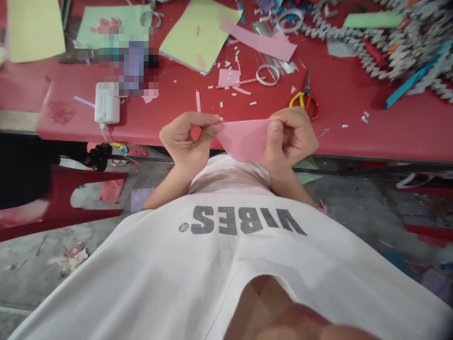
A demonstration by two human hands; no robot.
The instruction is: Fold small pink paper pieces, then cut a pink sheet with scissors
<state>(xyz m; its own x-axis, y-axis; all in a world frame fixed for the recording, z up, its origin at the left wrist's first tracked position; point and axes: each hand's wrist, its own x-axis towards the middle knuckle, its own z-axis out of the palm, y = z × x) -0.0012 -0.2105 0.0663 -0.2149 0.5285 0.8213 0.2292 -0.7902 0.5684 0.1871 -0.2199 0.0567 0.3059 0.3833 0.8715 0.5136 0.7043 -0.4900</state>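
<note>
Between my two hands a half-round piece of pink paper point(243, 140) is stretched, its straight edge toward the table and its curve toward my body. My left hand point(193, 139) pinches the left corner between thumb and forefinger. At the other corner my right hand point(292, 137) grips the paper, thumb on top and the other fingers curled. Just beyond my right hand lie scissors point(307, 94) with one yellow and one red handle. A pink-striped stick point(240, 84) and a roll of tape point(268, 74) rest on the table farther off.
The red table point(170, 104) carries yellow sheets point(201, 35), a pink strip point(262, 41), small white scraps and another tape roll point(290, 20). A white power bank point(107, 104) with a cable sits at the left. Grey paper chains point(354, 42) heap up at the back right.
</note>
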